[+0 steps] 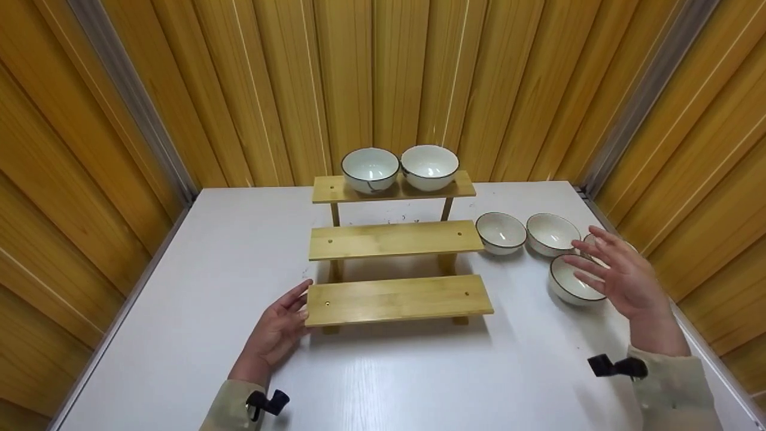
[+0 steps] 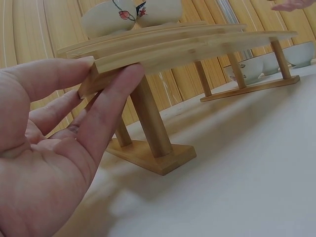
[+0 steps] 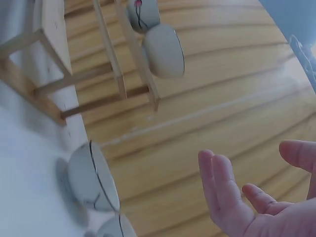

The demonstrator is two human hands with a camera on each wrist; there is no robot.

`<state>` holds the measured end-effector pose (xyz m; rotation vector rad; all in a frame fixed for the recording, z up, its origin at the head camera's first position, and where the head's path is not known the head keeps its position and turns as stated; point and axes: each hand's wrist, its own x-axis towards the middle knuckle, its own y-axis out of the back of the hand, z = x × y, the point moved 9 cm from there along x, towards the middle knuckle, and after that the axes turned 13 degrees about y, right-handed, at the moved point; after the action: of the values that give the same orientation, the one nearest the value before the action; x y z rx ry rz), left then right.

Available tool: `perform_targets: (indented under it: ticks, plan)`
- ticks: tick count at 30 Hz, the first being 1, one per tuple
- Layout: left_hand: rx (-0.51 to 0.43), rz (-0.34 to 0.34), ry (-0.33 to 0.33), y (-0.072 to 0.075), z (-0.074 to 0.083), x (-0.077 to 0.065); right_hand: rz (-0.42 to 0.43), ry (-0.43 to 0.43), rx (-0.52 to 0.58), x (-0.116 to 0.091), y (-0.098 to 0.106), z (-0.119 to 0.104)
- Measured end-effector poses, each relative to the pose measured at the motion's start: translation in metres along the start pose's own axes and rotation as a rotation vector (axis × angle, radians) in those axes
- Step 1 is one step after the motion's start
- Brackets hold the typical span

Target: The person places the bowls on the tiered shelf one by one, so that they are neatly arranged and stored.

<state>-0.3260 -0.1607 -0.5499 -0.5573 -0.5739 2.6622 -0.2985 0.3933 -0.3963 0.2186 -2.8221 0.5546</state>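
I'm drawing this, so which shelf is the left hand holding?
The lowest, front shelf: the left hand grips its left end. The middle shelf and top shelf sit higher, farther back.

The left grip (image 2: 54,133) pinches the near end of a wood rack (image 2: 190,53). One fingertip (image 2: 87,63) touches the end of the front board, and another finger (image 2: 129,79) goes under it. A round leg (image 2: 152,121) stands just right of the grip, and its flat foot (image 2: 170,160) sits on the white bench (image 2: 242,163). Up above the grip, two bowls (image 2: 104,20) sit side by side on the rack. They have red flowers. Far to the right of the grip, past more legs (image 2: 280,59), more bowls (image 2: 300,53) sit on the bench. Higher up there, a bit of the right grip (image 2: 294,5) shows, well apart from the rack. A wood wall (image 2: 34,29) stands behind it all.
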Motion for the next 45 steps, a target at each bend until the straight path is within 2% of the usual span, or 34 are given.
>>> perform_targets:
  ticks: [4, 9, 12, 17, 20, 22, 25, 31, 37, 41, 45]
  plan:
    - [-0.003, -0.007, -0.009, -0.001, 0.000, 0.000, 0.050, 0.029, 0.005, -0.024, 0.026, 0.000]
    - [0.009, 0.009, -0.008, 0.000, 0.000, 0.000, 0.211, -0.005, -0.088, -0.049, 0.066, 0.006]
    - [0.008, 0.009, -0.007, -0.001, 0.000, 0.000, 0.319, -0.070, -0.200, -0.062, 0.089, 0.014]
    - [0.008, -0.005, -0.007, -0.002, -0.001, -0.001, 0.472, -0.252, -0.446, -0.079, 0.121, 0.031]
    - [0.005, -0.013, -0.006, -0.002, -0.001, 0.000, 0.485, -0.347, -0.567, -0.083, 0.133, 0.040]
    - [0.002, -0.019, -0.008, -0.002, -0.001, 0.000, 0.456, -0.379, -0.586, -0.082, 0.136, 0.048]
    - [0.002, -0.027, -0.007, -0.002, -0.002, 0.001, 0.396, -0.393, -0.484, -0.080, 0.135, 0.062]
    - [0.007, -0.045, -0.023, -0.003, -0.002, 0.001, 0.324, -0.360, -0.221, -0.075, 0.126, 0.085]
    - [-0.009, -0.093, -0.043, -0.006, 0.000, -0.001, 0.300, -0.316, -0.063, -0.069, 0.120, 0.095]
    - [-0.008, -0.071, -0.035, -0.004, 0.000, -0.001, 0.309, -0.303, 0.002, -0.065, 0.116, 0.099]
    - [-0.015, -0.035, -0.020, -0.002, 0.000, 0.000, 0.354, -0.281, 0.080, -0.061, 0.115, 0.099]
